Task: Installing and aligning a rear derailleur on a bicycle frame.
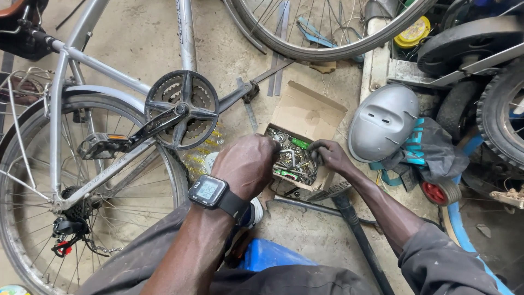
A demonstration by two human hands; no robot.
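Your left hand (248, 164) and right hand (330, 155) dig, fingers curled, among metal bolts inside the brown cardboard box (308, 114).

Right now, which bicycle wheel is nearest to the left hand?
The rear wheel by the left hand, mounted in the silver frame; others lie farther off.

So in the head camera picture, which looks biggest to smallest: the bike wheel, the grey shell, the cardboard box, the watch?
1. Bike wheel
2. Grey shell and cardboard box look about alike
3. Watch, though it's nearest the camera
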